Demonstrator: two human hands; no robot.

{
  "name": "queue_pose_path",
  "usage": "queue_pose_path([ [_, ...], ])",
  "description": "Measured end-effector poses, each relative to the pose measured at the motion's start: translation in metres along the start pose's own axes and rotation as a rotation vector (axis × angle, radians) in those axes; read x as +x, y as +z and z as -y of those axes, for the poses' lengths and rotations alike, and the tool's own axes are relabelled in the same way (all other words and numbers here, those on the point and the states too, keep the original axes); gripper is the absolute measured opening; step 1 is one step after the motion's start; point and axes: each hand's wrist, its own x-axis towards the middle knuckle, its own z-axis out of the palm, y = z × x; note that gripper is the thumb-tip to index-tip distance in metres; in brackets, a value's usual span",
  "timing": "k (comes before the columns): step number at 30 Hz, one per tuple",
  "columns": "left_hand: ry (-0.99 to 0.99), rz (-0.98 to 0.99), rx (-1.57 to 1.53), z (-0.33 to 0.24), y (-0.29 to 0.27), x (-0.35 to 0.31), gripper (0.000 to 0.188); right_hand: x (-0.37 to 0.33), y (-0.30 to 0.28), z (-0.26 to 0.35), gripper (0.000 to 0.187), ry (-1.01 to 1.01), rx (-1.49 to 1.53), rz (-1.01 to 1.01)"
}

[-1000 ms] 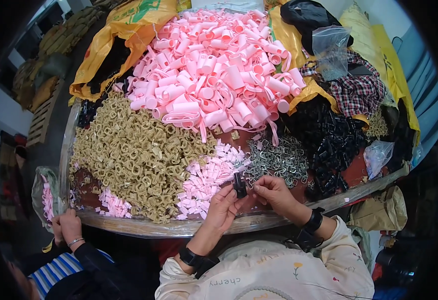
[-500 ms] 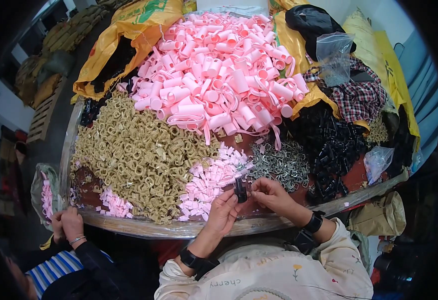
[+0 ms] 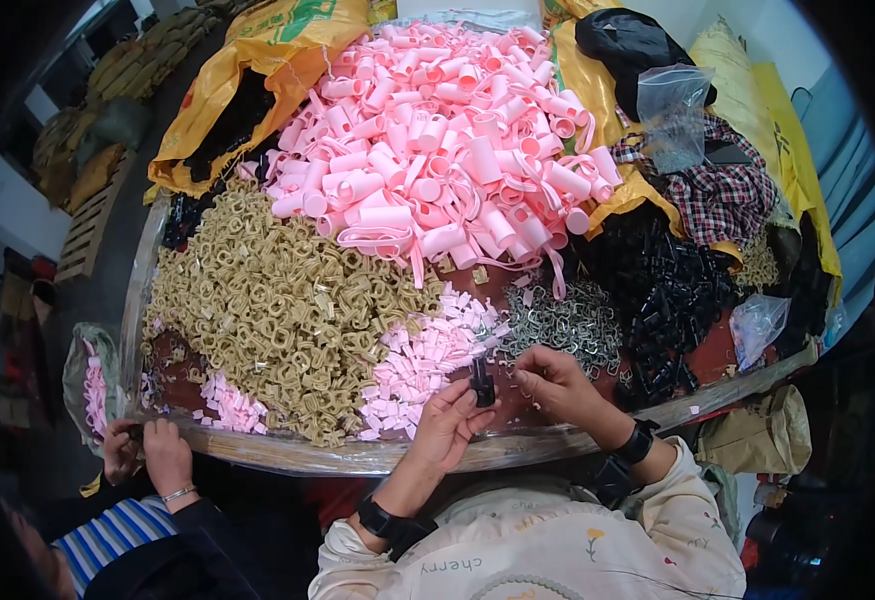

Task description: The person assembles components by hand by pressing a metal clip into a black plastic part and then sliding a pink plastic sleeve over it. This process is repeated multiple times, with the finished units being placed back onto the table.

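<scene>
1. Black plastic clip [image 3: 482, 382], one, is pinched upright between the left hand [image 3: 450, 425] and the fingertips of the right hand [image 3: 556, 383], above the table's near rim [image 3: 378, 455]
2. Pink plastic tabs [image 3: 420, 362], tan clips [image 3: 278, 310], pink rolled strips [image 3: 438, 140], grey metal springs [image 3: 563, 322] and black clips [image 3: 658, 290] are heaped in five uncounted piles
3. One clear plastic bag [image 3: 674, 112] is seen; its contents cannot be told

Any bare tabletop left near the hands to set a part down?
Only small patches of red-brown tabletop: between the flat pink pieces and silvery metal clips, around the left hand and right hand; another right of the black plastic clips. Elsewhere heaped.
</scene>
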Motion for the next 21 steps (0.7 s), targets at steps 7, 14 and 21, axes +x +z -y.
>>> queue_pose_path([
  [7, -0.088, 0.021, -0.063, 0.0, 0.001, -0.003, 0.027, -0.005, 0.018, 0.02, 0.014, -0.54, -0.499, -0.027],
  [14, -0.116, 0.0, -0.006, -0.001, 0.001, -0.004, 0.027, -0.006, 0.02, 0.014, 0.015, -0.595, -0.641, -0.063],
  [21, -0.085, -0.101, 0.097, 0.002, 0.001, -0.004, 0.023, -0.012, 0.023, 0.013, 0.016, -0.684, -0.821, -0.099],
])
